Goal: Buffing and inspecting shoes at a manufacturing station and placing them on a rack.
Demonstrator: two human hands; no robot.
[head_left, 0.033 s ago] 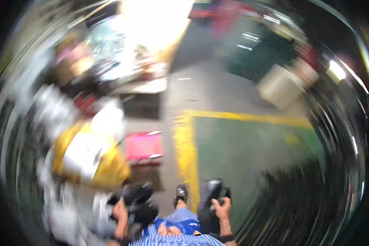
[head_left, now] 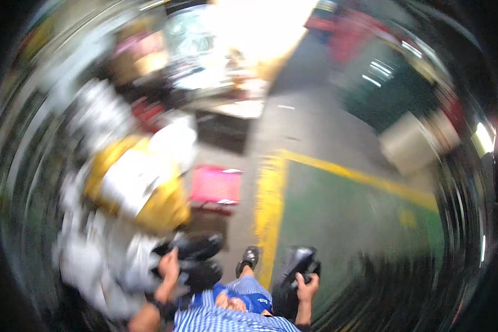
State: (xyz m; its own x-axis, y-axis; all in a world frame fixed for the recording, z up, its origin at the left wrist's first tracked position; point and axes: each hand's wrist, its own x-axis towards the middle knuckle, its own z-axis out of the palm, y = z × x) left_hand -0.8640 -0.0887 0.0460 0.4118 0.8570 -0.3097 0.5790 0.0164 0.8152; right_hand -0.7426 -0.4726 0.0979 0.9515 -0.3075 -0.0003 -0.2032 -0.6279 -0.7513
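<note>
My left hand (head_left: 170,266) is closed on glossy black boots (head_left: 200,247), two of them side by side, held low on my left. My right hand (head_left: 307,286) grips another shiny black boot (head_left: 292,271) by its side, low on my right. The exact make of this footwear is blurred. Between the hands show the blue striped clothing (head_left: 221,318) I wear and one black shoe (head_left: 249,259) on my foot, beside a yellow floor line (head_left: 269,205).
On the left lie white bags (head_left: 102,119) and a yellow-and-white sack (head_left: 166,207). A pink stool or crate (head_left: 216,185) stands ahead. A cluttered table (head_left: 227,108) is farther off. A beige box (head_left: 409,144) stands at the right, past the green floor (head_left: 343,216).
The view has turned a little, so the surroundings sit farther right and tilted. Both hands keep hold of the black boots.
</note>
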